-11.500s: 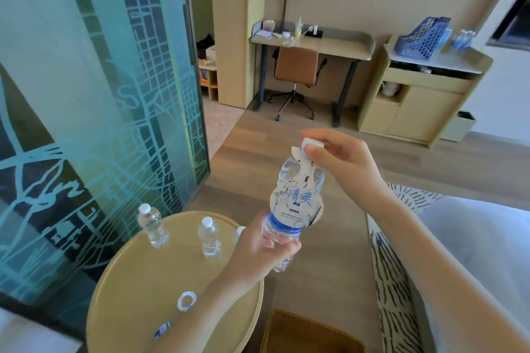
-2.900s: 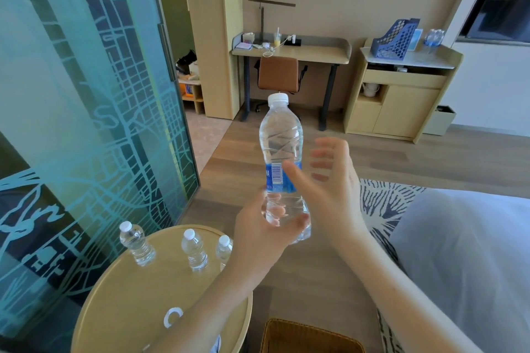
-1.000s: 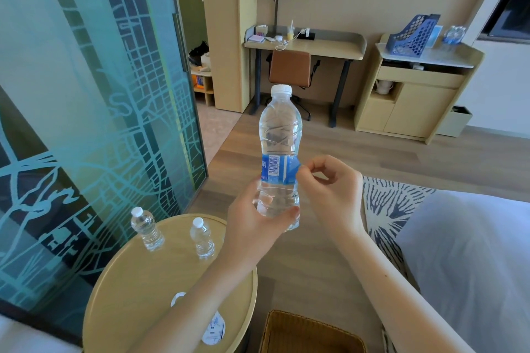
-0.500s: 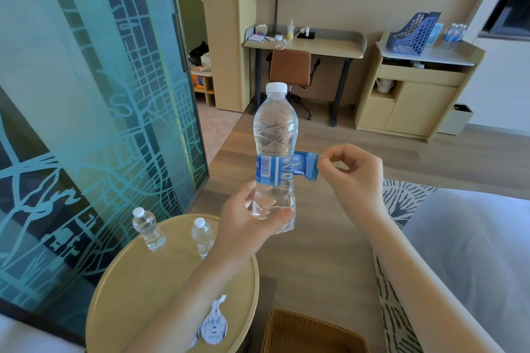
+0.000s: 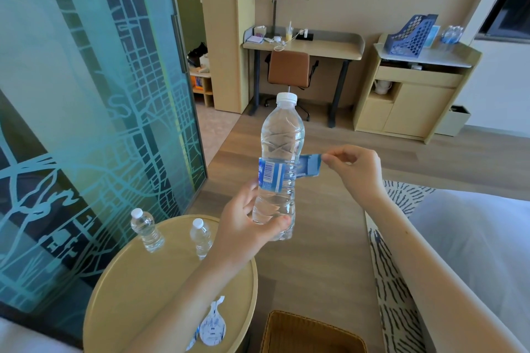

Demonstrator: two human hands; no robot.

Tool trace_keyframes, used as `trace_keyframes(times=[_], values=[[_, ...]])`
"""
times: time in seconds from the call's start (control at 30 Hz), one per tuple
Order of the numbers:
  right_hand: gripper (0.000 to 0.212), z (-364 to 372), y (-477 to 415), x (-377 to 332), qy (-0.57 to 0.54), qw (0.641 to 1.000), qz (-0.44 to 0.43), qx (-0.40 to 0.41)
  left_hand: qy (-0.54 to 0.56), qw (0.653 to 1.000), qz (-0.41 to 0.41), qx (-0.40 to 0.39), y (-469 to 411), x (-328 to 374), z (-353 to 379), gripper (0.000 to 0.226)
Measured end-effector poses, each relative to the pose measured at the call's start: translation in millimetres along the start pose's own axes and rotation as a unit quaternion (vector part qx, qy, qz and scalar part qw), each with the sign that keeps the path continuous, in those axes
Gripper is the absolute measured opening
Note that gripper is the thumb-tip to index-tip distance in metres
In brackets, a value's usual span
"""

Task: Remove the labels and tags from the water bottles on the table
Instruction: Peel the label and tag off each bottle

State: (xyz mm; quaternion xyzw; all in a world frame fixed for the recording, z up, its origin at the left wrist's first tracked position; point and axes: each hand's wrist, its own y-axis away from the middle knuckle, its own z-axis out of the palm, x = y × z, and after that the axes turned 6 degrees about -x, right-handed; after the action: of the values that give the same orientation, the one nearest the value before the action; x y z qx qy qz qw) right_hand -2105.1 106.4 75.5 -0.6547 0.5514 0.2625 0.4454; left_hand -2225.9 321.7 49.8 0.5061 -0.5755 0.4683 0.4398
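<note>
The right hand (image 5: pixel 355 172), at centre right of the frame, is pinching the free end of the blue label (image 5: pixel 309 165) between thumb and forefinger, drawing it sideways so the strip is standing clear of the plastic. The left hand (image 5: pixel 246 226), just below centre, is gripping the lower body of the water bottle (image 5: pixel 279 146), holding it upright, apparently to brace against the pull. The label's remainder is wrapping the waist. At lower left, the round table (image 5: pixel 137 289) is carrying a first small bottle (image 5: pixel 146 231), a second small bottle (image 5: pixel 201 238) and a detached tag (image 5: pixel 213 324).
</note>
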Motion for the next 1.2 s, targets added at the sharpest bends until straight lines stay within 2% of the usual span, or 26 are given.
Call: trace_keyframes(times=[0.1, 0.23, 0.33, 0.53, 0.57, 0.67, 0.77, 0.87, 1.07, 1.2], values=[[0.021, -1.4, -2.3, 5.8, 0.003, 1.0, 0.007, -0.008, 0.004, 1.0, -0.012, -0.001, -0.2, -2.3, 0.4, 0.064], [0.006, -6.1, -4.8, 11.6, 0.006, 1.0, 0.029, 0.001, 0.003, 1.0, -0.021, 0.003, 0.3, -4.2, 0.2, 0.07], [0.007, -11.6, -4.6, 10.6, 0.009, 0.999, 0.033, 0.012, -0.005, 1.0, -0.021, 0.007, 0.7, -4.7, 0.4, 0.074], [0.006, -5.7, 13.0, -17.6, -0.097, 0.995, 0.011, -0.017, -0.013, 1.0, -0.021, 0.007, -1.6, -6.4, 3.4, 0.08], [0.011, -3.9, 17.2, -24.7, -0.134, 0.99, 0.008, -0.032, -0.01, 1.0, -0.025, 0.009, -2.1, -7.1, 4.5, 0.082], [0.045, 2.3, 26.3, -42.0, -0.179, 0.98, -0.007, -0.087, 0.0, 0.999, -0.043, 0.017, -3.8, -9.3, 8.7, 0.091], [0.056, 11.0, 30.7, -52.4, -0.15, 0.981, -0.014, -0.12, -0.004, 0.998, -0.051, 0.025, -4.7, -11.0, 12.5, 0.094], [0.068, 14.8, 29.4, -58.7, -0.148, 0.982, 0.008, -0.115, -0.001, 0.998, -0.048, 0.03, -5.0, -11.7, 15.4, 0.096], [0.053, 19.4, 25.1, -66.3, -0.152, 0.982, 0.021, -0.107, -0.007, 0.999, -0.033, 0.024, -2.3, -10.3, 18.8, 0.1], [0.031, 20.4, 26.8, -66.1, -0.184, 0.979, -0.001, -0.082, -0.017, 0.999, -0.03, 0.012, -2.6, -13.8, 19.4, 0.098]])
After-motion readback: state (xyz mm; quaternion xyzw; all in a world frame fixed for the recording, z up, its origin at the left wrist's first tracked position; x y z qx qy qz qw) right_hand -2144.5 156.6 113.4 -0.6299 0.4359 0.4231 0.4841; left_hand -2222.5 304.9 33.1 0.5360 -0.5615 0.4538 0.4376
